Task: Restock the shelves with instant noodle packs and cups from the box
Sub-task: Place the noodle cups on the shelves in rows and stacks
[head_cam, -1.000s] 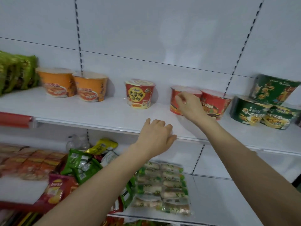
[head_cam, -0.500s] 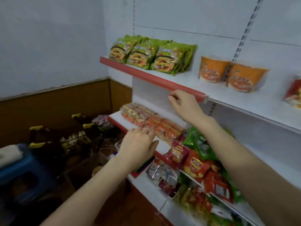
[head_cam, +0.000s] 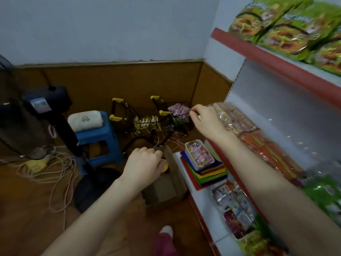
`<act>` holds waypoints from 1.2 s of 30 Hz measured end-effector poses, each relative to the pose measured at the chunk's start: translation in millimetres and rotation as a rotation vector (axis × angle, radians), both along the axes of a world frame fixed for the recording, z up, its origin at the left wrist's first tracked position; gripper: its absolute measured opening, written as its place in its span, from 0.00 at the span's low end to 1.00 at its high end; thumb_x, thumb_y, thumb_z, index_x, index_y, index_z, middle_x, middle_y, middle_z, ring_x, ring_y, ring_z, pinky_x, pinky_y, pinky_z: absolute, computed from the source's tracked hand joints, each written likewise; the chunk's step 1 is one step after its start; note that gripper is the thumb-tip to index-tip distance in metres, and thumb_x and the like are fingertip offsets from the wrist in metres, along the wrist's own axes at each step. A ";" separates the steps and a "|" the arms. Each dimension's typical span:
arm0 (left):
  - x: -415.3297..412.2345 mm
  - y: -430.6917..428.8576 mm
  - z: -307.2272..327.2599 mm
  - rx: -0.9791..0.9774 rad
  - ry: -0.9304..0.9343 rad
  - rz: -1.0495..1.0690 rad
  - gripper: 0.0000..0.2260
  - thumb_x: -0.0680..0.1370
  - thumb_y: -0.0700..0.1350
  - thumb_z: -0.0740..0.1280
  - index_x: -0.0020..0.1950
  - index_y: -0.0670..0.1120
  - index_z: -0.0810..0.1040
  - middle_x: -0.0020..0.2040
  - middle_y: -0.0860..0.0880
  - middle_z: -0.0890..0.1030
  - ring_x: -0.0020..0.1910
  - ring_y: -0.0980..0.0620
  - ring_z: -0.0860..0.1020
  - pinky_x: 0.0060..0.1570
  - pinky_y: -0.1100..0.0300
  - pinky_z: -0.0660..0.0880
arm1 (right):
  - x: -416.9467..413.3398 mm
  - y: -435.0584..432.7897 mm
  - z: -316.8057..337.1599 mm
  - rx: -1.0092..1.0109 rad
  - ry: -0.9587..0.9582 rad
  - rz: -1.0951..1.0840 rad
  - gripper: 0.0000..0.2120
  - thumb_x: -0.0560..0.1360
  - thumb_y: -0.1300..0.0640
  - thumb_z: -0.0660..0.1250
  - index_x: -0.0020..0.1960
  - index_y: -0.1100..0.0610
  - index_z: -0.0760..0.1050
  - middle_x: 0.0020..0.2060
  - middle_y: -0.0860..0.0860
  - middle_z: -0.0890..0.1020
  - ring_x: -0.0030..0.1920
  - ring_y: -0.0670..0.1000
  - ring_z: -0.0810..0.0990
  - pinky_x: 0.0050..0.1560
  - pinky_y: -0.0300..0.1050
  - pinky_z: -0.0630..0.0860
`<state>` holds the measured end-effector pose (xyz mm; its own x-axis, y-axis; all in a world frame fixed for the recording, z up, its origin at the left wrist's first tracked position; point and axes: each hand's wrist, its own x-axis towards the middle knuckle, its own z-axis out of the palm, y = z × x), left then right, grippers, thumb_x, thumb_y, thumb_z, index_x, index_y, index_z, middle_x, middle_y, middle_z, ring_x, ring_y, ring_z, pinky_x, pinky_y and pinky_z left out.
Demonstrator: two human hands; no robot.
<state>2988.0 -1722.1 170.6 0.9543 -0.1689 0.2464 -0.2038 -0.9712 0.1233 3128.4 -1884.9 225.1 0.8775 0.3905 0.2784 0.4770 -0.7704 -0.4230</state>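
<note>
An open cardboard box stands on the wooden floor against the shelf unit's foot. My left hand hovers over its opening, back up and fingers bent downward; a yellow bit shows under the fingertips, and whether the hand holds it is hidden. My right hand is in the air beside the middle shelf's left end, fingers loosely curled and holding nothing. Green instant noodle packs lie on the top shelf behind its red edge strip. Orange and red packs fill the middle shelf.
Wire baskets with yellow handles stand in the corner. A blue stool carries a white cloth. Cables sprawl on the floor near a black appliance. A white tray of sweets sits on stacked coloured cloths on the bottom shelf.
My view has swung left and down from the shelf to the floor corner. My right hand left the red cups and dropped; my left hand came down over the box.
</note>
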 end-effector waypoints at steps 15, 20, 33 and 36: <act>171.1 45.3 -159.6 -0.066 0.383 0.228 0.09 0.73 0.46 0.70 0.34 0.45 0.77 0.27 0.49 0.76 0.27 0.48 0.76 0.26 0.58 0.72 | 197.9 47.6 -169.8 -0.164 0.287 -0.017 0.15 0.81 0.55 0.54 0.61 0.61 0.71 0.52 0.60 0.80 0.53 0.61 0.77 0.47 0.52 0.75; 212.4 65.0 -251.9 -0.122 0.458 0.266 0.12 0.80 0.50 0.57 0.50 0.45 0.76 0.43 0.47 0.81 0.44 0.47 0.79 0.42 0.55 0.73 | 220.4 58.6 -280.4 -0.166 0.416 -0.078 0.13 0.80 0.56 0.55 0.59 0.63 0.71 0.51 0.62 0.80 0.52 0.63 0.78 0.46 0.52 0.73; 332.2 80.4 -617.2 -0.130 0.754 0.442 0.14 0.80 0.50 0.57 0.62 0.44 0.69 0.53 0.45 0.77 0.51 0.48 0.77 0.47 0.56 0.74 | 233.3 64.2 -655.4 -0.223 0.683 -0.338 0.14 0.80 0.55 0.55 0.60 0.62 0.70 0.54 0.62 0.79 0.56 0.61 0.77 0.49 0.47 0.72; 366.9 82.1 -689.4 -0.159 0.775 0.503 0.17 0.80 0.52 0.57 0.63 0.43 0.68 0.55 0.43 0.77 0.53 0.45 0.77 0.45 0.54 0.73 | 239.7 67.5 -725.6 -0.224 0.688 -0.353 0.13 0.80 0.55 0.56 0.58 0.62 0.71 0.54 0.61 0.79 0.55 0.61 0.78 0.49 0.48 0.73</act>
<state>3354.9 -1640.0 -518.7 0.8135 0.2895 -0.5044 0.4307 -0.8827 0.1879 3368.1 -1817.3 -500.5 0.9059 0.0408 -0.4214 -0.1216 -0.9284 -0.3512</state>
